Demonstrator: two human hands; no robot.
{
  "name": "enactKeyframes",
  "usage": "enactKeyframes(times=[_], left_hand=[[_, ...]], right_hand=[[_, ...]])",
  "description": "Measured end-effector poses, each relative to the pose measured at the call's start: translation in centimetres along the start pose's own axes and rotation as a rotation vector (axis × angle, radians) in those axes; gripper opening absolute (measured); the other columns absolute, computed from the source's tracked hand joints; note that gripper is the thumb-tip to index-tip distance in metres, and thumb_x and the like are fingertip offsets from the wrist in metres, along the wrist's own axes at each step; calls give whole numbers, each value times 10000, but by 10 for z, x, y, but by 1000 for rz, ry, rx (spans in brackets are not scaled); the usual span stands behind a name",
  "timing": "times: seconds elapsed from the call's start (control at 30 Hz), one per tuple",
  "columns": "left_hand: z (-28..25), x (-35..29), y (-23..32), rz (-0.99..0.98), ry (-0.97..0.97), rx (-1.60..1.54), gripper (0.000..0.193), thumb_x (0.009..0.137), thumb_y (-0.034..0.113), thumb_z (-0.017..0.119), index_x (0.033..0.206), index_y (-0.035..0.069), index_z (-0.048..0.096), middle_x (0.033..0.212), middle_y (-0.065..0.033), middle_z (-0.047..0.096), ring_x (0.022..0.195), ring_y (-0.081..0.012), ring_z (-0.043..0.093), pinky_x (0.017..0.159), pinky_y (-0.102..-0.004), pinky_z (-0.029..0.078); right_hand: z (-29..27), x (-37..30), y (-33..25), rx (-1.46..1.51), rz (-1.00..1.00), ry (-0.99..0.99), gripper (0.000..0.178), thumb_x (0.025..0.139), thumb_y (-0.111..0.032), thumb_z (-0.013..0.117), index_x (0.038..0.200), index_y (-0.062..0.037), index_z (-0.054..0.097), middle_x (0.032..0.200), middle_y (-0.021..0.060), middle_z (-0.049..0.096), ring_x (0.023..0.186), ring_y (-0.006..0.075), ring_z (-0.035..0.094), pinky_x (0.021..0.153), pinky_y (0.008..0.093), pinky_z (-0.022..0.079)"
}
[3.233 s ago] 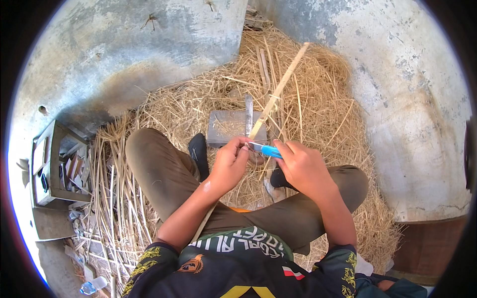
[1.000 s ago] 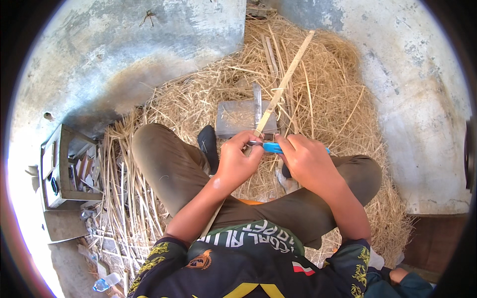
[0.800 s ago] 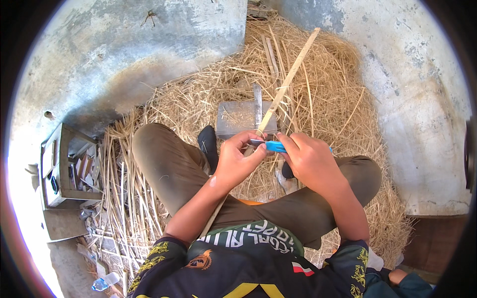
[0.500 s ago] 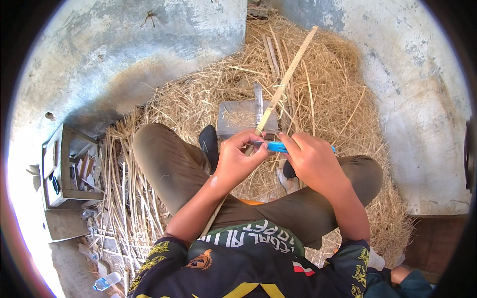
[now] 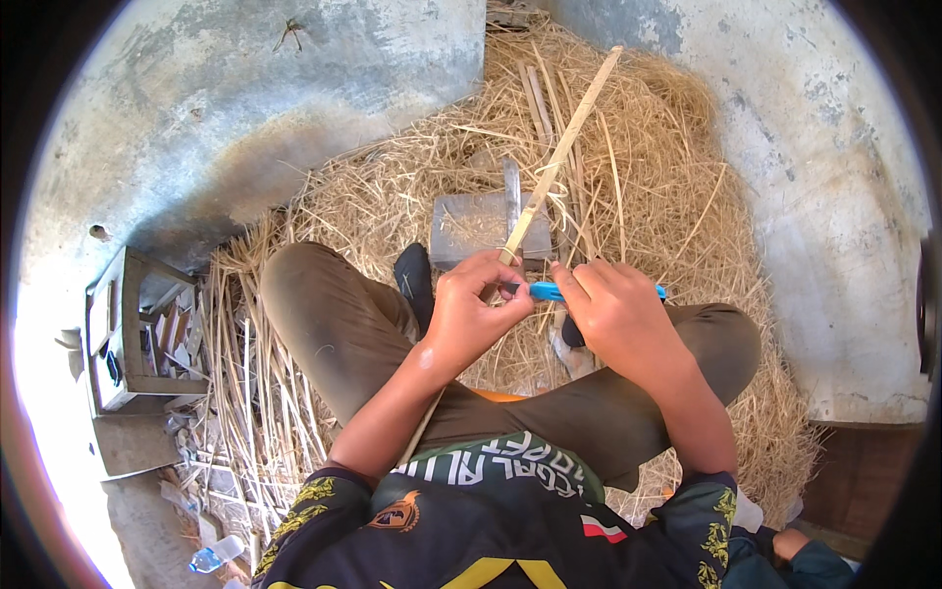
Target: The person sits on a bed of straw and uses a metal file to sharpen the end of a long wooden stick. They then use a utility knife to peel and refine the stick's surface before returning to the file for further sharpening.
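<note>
1. Since the earlier frames, the bamboo strip's [image 5: 564, 147] far end has swung slightly left, while the blue-handled knife [image 5: 546, 292] remains crosswise near its lower end.
2. The strip slants up and away from the left hand [image 5: 476, 299], well above the pile of shavings' [image 5: 667, 187] near edge, probably so its length stays out of the way.
3. The left hand is pinched: thumb and fingers close around the strip beside the knife's blade, presumably to steady it; their exact contact with the blade cannot be told.
4. The right hand [image 5: 618, 309] is curled around the handle, whose end pokes out beyond the knuckles; this likely keeps the edge square to the strip.
5. Just beyond the hands, a flat metal blade [image 5: 511, 187] rests on a grey block [image 5: 459, 221], between the black-socked feet, seemingly within easy reach.
</note>
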State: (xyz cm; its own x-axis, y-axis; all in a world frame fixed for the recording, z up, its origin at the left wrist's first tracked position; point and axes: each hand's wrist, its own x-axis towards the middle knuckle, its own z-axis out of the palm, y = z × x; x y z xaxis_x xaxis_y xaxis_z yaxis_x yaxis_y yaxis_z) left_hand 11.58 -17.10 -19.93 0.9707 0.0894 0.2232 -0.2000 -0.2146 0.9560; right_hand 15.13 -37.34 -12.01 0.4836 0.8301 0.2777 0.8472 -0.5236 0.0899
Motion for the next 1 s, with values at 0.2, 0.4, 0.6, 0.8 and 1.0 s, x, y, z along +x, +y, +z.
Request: enactKeyframes(times=[0.2, 0.4, 0.6, 0.8, 1.0], left_hand=[[1, 0, -4, 51, 19, 85, 127, 747, 4, 740, 858, -29, 688, 1067, -173, 705, 983, -218, 698, 844, -319, 548], [5, -2, -3, 42, 42, 57, 116, 759, -2, 718, 858, -30, 665, 1067, -164, 704, 984, -213, 699, 871, -310, 533], [0, -5, -2, -22, -7, 12, 137, 805, -3, 690, 934, -32, 655, 1092, -130, 705, 1003, -147, 669, 880, -302, 527], [1, -4, -9, 33, -6, -103, 111, 890, 43, 710, 959, -31, 665, 1128, -134, 698, 1019, -136, 654, 898, -294, 511], [-3, -2, -5, 72, -15, -60, 136, 870, 45, 728, 979, -26, 688, 1134, -136, 700, 1011, -149, 662, 890, -288, 510]], right_hand=[[6, -2, -1, 38, -6, -11, 327, 791, -50, 667, 1106, 40, 663, 789, 71, 569, 739, 216, 629, 648, 349, 507], [9, 0, -1, 89, 14, 4, 302, 802, -51, 659, 1091, 37, 658, 794, 78, 583, 749, 223, 640, 638, 362, 509], [-1, 4, -4, 164, 92, 12, 301, 809, -63, 669, 1095, 29, 647, 807, 90, 584, 750, 249, 639, 633, 386, 515], [-1, 1, -2, 227, 127, 25, 317, 809, -69, 694, 1110, 18, 647, 804, 99, 575, 733, 274, 631, 621, 400, 509], [-3, 1, 0, 215, 123, 19, 324, 809, -70, 695, 1119, 15, 648, 790, 95, 562, 713, 273, 623, 614, 400, 507]])
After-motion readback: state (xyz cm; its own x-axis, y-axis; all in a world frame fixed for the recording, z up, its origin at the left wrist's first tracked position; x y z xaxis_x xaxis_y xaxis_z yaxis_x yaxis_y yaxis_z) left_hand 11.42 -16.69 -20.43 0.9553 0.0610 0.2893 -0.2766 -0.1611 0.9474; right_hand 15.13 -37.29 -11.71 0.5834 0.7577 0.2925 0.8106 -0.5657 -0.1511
